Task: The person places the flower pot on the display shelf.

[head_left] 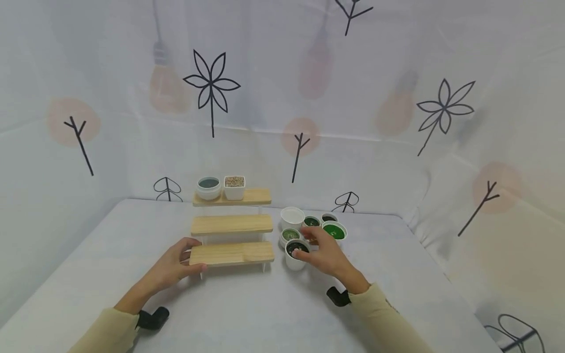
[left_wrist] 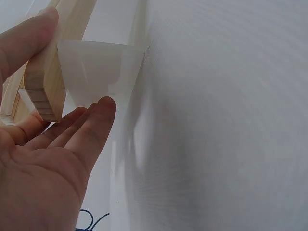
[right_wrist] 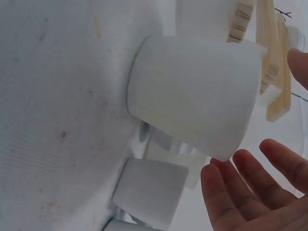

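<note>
A three-tier stand with pale wooden boards [head_left: 231, 224] stands left of centre on white supports. My left hand [head_left: 173, 264] holds the left end of its lowest board [head_left: 231, 253], thumb at the front edge and fingers at the back. In the left wrist view, the thumb lies on the board end [left_wrist: 44, 96], the other fingers beside the translucent support [left_wrist: 101, 72]. My right hand [head_left: 325, 252] spreads over the nearest white pot [head_left: 295, 263], which has dark contents. In the right wrist view, fingertips [right_wrist: 214, 178] are right at the pot's rim and the thumb is apart from it.
A round bowl [head_left: 209, 190] and a square cup of grainy bits [head_left: 234, 189] stand on the top board. Behind the nearest pot are a white pot [head_left: 292, 215], a small green-filled pot [head_left: 290, 236], a bright green one [head_left: 334, 230] and darker ones. A printed cloth [head_left: 265, 98] hangs behind.
</note>
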Demonstrator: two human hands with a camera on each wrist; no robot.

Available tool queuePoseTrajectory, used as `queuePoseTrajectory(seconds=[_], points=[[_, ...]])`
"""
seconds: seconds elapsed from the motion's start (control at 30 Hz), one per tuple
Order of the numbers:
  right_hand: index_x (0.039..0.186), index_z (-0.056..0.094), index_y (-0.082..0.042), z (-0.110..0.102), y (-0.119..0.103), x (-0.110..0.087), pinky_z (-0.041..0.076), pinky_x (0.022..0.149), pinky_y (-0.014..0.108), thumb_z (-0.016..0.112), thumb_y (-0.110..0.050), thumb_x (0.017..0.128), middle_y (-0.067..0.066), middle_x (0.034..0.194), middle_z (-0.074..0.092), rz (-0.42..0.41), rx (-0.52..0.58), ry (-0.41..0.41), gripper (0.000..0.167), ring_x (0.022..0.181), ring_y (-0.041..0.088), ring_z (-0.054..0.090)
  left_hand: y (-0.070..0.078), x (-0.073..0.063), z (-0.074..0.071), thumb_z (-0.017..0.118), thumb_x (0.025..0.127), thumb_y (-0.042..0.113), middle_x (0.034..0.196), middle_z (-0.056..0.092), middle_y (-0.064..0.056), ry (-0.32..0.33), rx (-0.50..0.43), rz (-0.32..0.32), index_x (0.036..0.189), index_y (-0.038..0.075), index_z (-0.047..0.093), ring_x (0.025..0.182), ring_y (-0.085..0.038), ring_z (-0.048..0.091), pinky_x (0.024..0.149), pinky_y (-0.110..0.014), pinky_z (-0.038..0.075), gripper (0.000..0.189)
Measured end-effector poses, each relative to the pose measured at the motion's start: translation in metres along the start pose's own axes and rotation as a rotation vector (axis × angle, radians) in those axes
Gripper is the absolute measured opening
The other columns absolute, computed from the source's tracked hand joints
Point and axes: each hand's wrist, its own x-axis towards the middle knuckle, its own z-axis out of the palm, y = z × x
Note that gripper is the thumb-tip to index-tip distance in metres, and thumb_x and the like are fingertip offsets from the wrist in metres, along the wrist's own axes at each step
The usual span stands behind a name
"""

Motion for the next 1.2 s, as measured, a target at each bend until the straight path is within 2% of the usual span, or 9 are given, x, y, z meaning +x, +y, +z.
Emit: queuePoseTrajectory(seconds=[0.4, 0.63, 1.2], points=[[0.126, 0.056, -0.004, 0.0051, 0.0051, 0.001, 0.053, 0.092, 0.038, 0.084, -0.037, 0.07, 0.006, 0.123, 0.057, 0.006, -0.052, -0.027, 0.07, 0.107, 0.022, 0.058, -0.0007, 0.0032, -0.0006, 0.078, 0.076, 0.042, 0.139, 0.043, -0.026, 0.005, 0.018, -0.007, 0.132, 0.001, 0.041, 0.126, -0.045, 0.045, 0.098, -0.047, 0.049, 0.079], [0.127, 0.055, -0.007, 0.009, 0.0073, 0.001, 0.052, 0.092, 0.038, 0.087, -0.032, 0.066, 0.006, 0.126, 0.056, 0.058, -0.05, -0.047, 0.073, 0.105, 0.021, 0.058, -0.0004, 0.003, -0.0006, 0.078, 0.077, 0.043, 0.138, 0.044, -0.025, 0.007, 0.031, -0.003, 0.133, 0.001, 0.04, 0.125, -0.043, 0.047, 0.097, -0.045, 0.05, 0.08], [0.129, 0.055, -0.009, 0.0083, 0.0087, 0.0001, 0.052, 0.092, 0.038, 0.085, -0.034, 0.068, 0.007, 0.13, 0.054, 0.09, -0.089, -0.072, 0.073, 0.106, 0.022, 0.058, -0.0004, 0.0018, 0.0019, 0.078, 0.076, 0.044, 0.139, 0.043, -0.026, 0.015, 0.045, -0.013, 0.133, 0.001, 0.041, 0.125, -0.044, 0.046, 0.096, -0.046, 0.05, 0.08]])
